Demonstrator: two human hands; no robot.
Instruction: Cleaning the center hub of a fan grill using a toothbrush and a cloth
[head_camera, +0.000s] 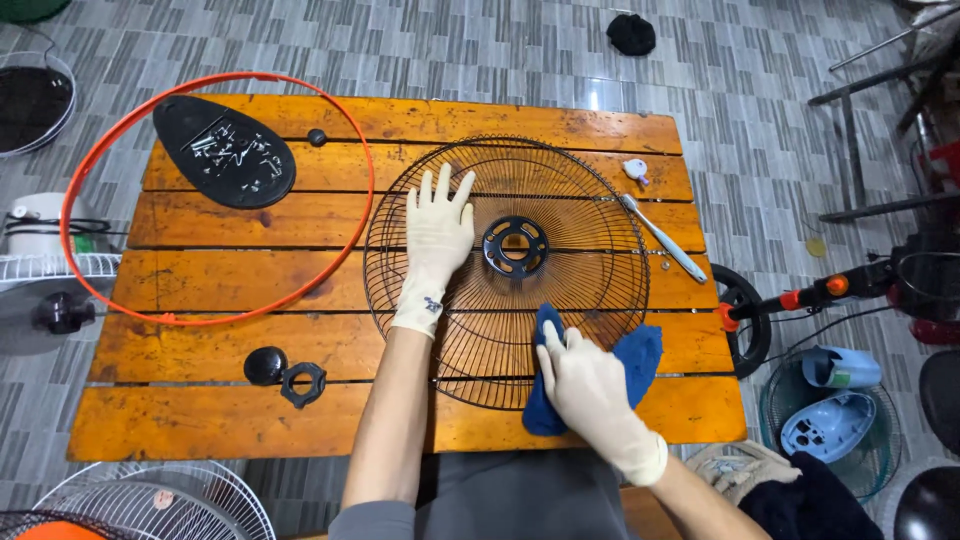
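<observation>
A round black wire fan guard (560, 190) lies flat on the orange wooden table (200, 350), with a black hub ring (515, 246) at its middle. My left hand (435, 245), in a pale glove, rests flat with fingers spread on the guard's left half. In a matching glove, my right hand (590, 390) presses a blue cloth (635, 355) against the guard's near right rim.
An orange ring (366, 170) overlaps the table's left side, around a black teardrop plate (190, 125) bearing several screws. A black knob (265, 365) and nut (303, 384) lie near left. A white brush (662, 238) lies right of the guard. Fan parts stand on the floor around.
</observation>
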